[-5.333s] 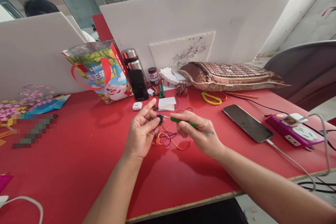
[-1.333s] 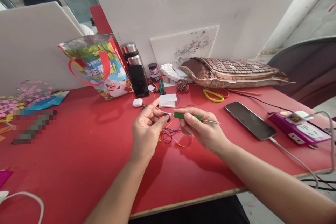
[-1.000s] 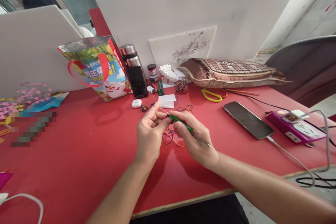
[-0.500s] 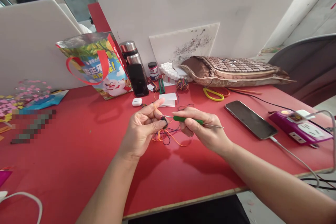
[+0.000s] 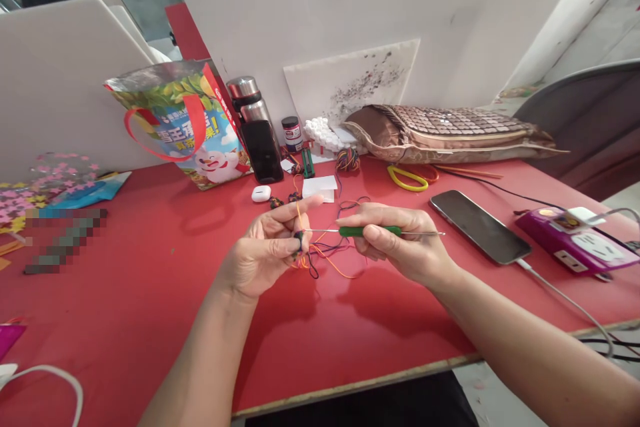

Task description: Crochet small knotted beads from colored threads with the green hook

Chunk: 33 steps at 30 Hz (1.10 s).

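Note:
Between thumb and fingers, my left hand [image 5: 265, 247] pinches a small dark piece of crochet [image 5: 299, 240]. Orange yarn [image 5: 299, 213] runs over the raised index finger of that hand. My right hand [image 5: 400, 237] is closed round the green handle of a crochet hook [image 5: 370, 231]. The thin metal tip of the hook reaches left to the crochet piece; whether it is inside a stitch I cannot tell. Loose orange and dark yarn strands [image 5: 333, 260] lie on the table just beneath and between both hands.
On the red table [image 5: 150, 320] stand a colourful bag [image 5: 195, 133], a steel flask [image 5: 250, 100] and an upright black phone [image 5: 263, 150]. A yarn ball [image 5: 347, 159], yellow-handled scissors [image 5: 407, 178], another phone [image 5: 480, 225] and a purple power strip [image 5: 575, 240] lie behind and to the right.
My hands have drawn apart: the left moved left with the crochet piece, the right moved right with the hook. More of the hook's shaft shows, and the orange yarn stands taut.

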Motion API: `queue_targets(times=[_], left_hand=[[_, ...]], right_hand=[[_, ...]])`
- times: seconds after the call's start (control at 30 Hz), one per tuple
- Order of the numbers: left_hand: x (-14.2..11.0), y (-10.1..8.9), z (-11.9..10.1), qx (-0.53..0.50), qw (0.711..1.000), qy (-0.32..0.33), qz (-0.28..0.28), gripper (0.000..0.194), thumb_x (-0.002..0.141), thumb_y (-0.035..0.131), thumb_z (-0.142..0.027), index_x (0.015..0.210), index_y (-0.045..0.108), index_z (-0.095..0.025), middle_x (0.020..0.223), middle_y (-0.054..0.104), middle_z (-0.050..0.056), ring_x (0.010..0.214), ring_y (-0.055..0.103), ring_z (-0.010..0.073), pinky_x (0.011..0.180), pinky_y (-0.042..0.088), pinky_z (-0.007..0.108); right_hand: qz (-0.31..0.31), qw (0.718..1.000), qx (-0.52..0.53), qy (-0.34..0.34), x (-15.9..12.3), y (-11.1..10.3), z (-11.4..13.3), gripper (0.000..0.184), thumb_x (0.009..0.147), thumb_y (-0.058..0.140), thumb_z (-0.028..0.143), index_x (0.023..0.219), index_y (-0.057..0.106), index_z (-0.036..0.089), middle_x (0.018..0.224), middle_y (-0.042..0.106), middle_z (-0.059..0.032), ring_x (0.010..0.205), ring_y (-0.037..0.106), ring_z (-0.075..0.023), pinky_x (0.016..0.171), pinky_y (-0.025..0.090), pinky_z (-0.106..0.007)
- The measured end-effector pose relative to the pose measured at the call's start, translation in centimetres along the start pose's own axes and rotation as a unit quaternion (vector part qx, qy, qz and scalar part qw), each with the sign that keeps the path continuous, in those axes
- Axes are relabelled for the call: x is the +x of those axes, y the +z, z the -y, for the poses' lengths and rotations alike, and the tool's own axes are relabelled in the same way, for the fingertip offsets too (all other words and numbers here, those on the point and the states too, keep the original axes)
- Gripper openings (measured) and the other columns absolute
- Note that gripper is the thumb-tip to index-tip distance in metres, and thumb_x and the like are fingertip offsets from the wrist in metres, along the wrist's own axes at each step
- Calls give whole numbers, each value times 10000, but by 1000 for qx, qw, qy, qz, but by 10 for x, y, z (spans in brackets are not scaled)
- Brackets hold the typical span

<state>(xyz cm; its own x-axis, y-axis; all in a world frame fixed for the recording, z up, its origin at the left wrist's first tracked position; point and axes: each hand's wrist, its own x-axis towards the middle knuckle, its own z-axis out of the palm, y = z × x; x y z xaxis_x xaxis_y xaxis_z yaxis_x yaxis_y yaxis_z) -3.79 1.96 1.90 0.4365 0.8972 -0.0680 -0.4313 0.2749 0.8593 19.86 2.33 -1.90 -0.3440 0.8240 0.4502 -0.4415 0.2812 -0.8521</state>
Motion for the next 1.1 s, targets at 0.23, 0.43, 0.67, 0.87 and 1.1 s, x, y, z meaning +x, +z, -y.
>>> queue_targets(times=[0.23,0.43,0.67,0.87,1.1], left_hand=[[-1,1,0,-52,992,-87,81,561,648,896,-163,1205,843,-123,672,610,-3,582,500,82,506,443,151],[-1,4,2,2,994,-87,67,564,642,927,-277,1191,857,-168,579,559,19,542,406,128,486,314,278],[-1,6,3,11,993,-86,75,554,613,944,-312,1151,880,-193,564,546,9,518,401,123,487,285,288],[4,22,18,84,987,96,-97,454,664,951,-210,1112,895,-261,731,658,11,658,575,130,609,461,257],[11,29,34,127,951,177,-220,248,668,955,-170,895,890,-245,828,669,-4,725,572,101,684,508,219]], right_hand=[[34,997,56,35,3,-7,6,203,953,828,356,1073,902,209,662,607,-12,520,457,-97,459,370,-258],[31,984,142,102,6,-4,5,208,905,861,380,998,909,200,568,505,23,482,370,-82,441,285,-243],[51,974,176,133,6,-8,4,202,919,839,370,1009,907,201,564,506,27,471,321,-64,444,249,-228],[9,964,219,150,9,-4,-2,191,927,813,348,1016,894,200,620,575,29,441,230,-25,442,250,-223],[-82,963,200,161,11,5,-8,188,910,806,344,995,870,189,703,574,24,488,244,-51,473,311,-254]])
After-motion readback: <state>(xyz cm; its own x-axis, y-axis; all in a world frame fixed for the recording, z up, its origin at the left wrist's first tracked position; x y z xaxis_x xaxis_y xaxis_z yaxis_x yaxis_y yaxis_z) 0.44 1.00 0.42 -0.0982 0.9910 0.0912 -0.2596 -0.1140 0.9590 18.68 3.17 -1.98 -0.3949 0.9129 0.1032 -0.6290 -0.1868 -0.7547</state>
